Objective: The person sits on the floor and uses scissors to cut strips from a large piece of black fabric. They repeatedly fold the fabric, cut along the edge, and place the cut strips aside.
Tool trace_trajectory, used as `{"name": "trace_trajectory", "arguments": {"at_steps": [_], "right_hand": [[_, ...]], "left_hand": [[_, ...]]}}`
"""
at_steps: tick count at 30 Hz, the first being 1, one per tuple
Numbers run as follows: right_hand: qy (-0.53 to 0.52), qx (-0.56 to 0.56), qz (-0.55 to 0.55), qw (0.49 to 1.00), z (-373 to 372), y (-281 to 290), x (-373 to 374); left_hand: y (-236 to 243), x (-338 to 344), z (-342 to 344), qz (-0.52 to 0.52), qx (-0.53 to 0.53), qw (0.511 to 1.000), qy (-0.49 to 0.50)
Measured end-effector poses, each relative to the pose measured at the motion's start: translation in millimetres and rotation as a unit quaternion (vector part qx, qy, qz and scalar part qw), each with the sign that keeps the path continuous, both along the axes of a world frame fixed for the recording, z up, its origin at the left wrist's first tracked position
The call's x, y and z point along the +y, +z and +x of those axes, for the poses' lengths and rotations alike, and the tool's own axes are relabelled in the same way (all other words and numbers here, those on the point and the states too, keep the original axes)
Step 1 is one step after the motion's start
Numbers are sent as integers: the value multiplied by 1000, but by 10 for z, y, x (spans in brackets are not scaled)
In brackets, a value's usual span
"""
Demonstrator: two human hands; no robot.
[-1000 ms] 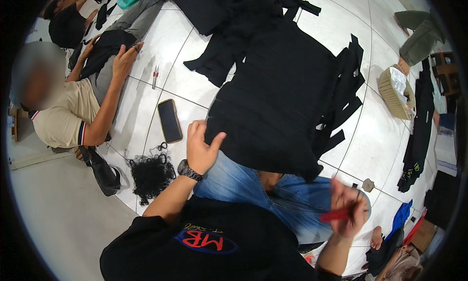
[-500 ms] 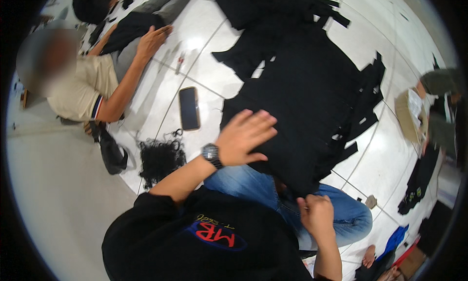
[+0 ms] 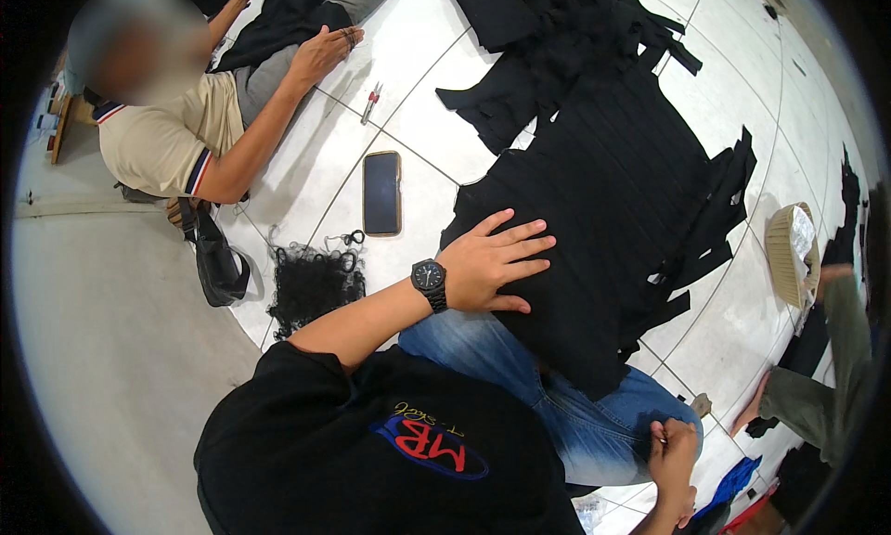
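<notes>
Right hand [image 3: 675, 456] has moved from the black cloth [image 3: 608, 210] to the jeans' [image 3: 594, 433] edge, curled up, can't tell if it's gripping anything. Left hand [image 3: 492, 266] is spread wide on the cloth, which lies over jeans and tiles [image 3: 425, 210], right side already ragged strips, middle looks whole

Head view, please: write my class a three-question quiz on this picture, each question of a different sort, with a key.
1. Which of the person's hands lies spread on the black cloth?
2. True or false: the phone lies on top of that cloth.
3. Fill the gap: the spread hand's wrist wears a black ____.

Key
1. The left hand.
2. False: the phone lies on the white tiles.
3. Watch.
</notes>
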State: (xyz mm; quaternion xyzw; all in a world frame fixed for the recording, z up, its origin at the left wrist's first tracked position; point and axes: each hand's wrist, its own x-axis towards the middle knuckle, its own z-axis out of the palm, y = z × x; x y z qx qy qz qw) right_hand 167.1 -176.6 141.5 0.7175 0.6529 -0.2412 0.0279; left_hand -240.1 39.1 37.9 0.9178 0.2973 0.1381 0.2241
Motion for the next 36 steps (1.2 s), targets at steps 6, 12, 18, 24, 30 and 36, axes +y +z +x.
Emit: {"name": "trace_trajectory", "arguments": {"at_steps": [6,12,18,24,30,36], "right_hand": [[-96,-95,-60,989,382,20,-60],[-176,697,26,694,-636,93,440],[122,-37,257,958,-708,-371,1046],[128,66,81,986,-540,-398,711],[65,75,21,995,-255,-309,510],[29,3,37,999,145,-96,319]], "left_hand": [[15,-6,-5,0,1,1000,27],[-479,-55,-558,-91,-151,872,457],[-664,-92,-668,-257,-239,840,415],[-813,-208,-594,-275,-299,791,457],[-803,-251,-539,-256,-326,779,469],[-823,-273,-544,-236,-318,783,479]]}}
